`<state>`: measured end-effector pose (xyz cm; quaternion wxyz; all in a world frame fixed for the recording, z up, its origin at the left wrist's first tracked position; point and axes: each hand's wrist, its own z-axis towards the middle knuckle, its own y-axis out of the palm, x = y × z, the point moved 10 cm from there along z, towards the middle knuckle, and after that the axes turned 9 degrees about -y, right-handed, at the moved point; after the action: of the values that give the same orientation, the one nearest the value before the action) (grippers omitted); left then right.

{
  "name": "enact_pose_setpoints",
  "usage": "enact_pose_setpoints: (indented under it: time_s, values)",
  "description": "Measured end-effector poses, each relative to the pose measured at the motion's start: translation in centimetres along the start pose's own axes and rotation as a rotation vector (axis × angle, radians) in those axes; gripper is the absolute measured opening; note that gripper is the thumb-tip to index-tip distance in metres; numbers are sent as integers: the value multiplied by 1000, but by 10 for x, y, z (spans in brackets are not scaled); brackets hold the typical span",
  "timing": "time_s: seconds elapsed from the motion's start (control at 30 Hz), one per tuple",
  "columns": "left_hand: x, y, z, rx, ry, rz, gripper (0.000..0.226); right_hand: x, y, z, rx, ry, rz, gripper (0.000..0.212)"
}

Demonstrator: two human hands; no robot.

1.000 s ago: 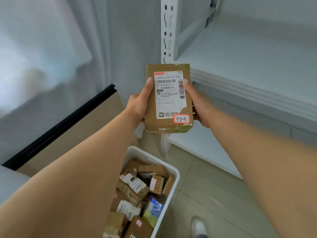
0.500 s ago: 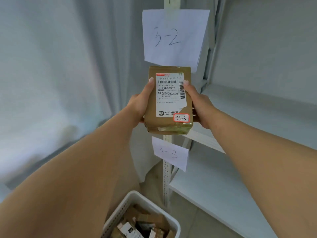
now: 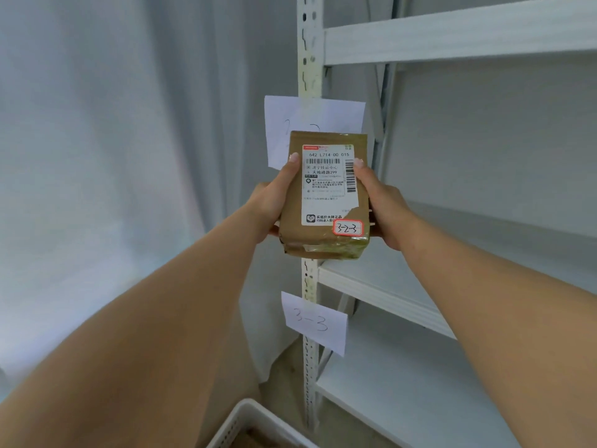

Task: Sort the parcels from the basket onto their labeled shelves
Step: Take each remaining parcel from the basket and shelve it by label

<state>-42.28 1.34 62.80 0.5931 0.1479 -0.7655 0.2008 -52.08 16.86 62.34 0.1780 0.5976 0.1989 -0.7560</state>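
Observation:
A brown parcel (image 3: 292, 202) with a white shipping label and a red-edged sticker reading 3-2-3 is held upright in front of the shelf post. My left hand (image 3: 269, 202) grips its left side and my right hand (image 3: 382, 205) grips its right side, thumbs on the front. Behind the parcel a paper sign (image 3: 323, 114) on the post is partly hidden. A lower paper sign (image 3: 315, 323) reads 3-3. The white basket (image 3: 245, 418) shows only a rim at the bottom edge.
A white metal shelving unit fills the right: an upper shelf (image 3: 452, 37), a middle shelf (image 3: 387, 295) just below the parcel, and a lower shelf (image 3: 403, 399). The perforated post (image 3: 310, 46) stands at centre. Grey curtain (image 3: 113, 156) hangs on the left.
The view has tilted upward: the basket dropped nearly out of frame and the shelf signs came into view. The parcel stays held by both hands and now covers part of the upper sign.

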Motion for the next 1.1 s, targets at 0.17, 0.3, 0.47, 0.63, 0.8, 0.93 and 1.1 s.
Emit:
enact_pose_setpoints:
  time_s: [0.17,0.3,0.47,0.63,0.8,0.93,1.1]
  values:
    - [-1,54,4,-68,9,54,67,13,-54,-19,108,-10,17,53]
    - [-9,131,12,-168,-2,80,70,33,-126,-43,239,20,-1,53]
    - [-36,253,16,-376,-22,69,55,75,-229,-88,415,120,-21,54]
    - [-69,352,16,-466,-85,75,56,117,-312,-128,584,241,-39,54]
    - [-90,405,26,-444,-117,91,44,146,-367,-141,687,311,-76,61]
    - [-104,427,37,-421,-141,119,41,163,-394,-141,731,335,-177,53]
    - [-116,440,48,-374,-159,164,43,175,-415,-137,761,341,-276,50]
